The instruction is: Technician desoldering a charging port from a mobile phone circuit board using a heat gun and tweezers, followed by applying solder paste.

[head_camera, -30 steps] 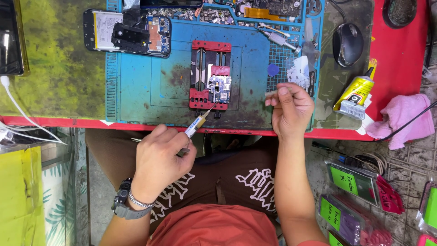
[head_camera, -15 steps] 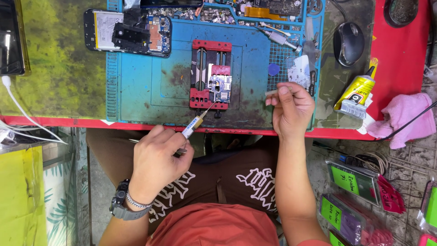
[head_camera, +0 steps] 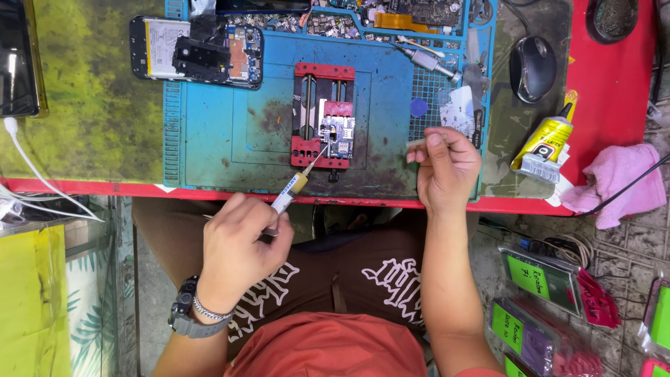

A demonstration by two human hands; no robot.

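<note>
The left hand point(head_camera: 237, 244) keeps its pinch on the syringe point(head_camera: 292, 190), tip at the clamped board point(head_camera: 337, 130); right hand point(head_camera: 447, 167) stays loosely curled nearby.

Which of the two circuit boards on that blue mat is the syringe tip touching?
The small board clamped in the red holder, mid-mat. The left hand aims the syringe at it. The opened phone lies apart, upper left.

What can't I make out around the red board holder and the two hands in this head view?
- Slim pale piece in the right hand: mostly hidden by its fingers.
- Tip of the syringe-like tool in the left hand: too small to tell if it touches the small circuit board in the red board holder.
- Black phone: cut by the left edge.
</note>
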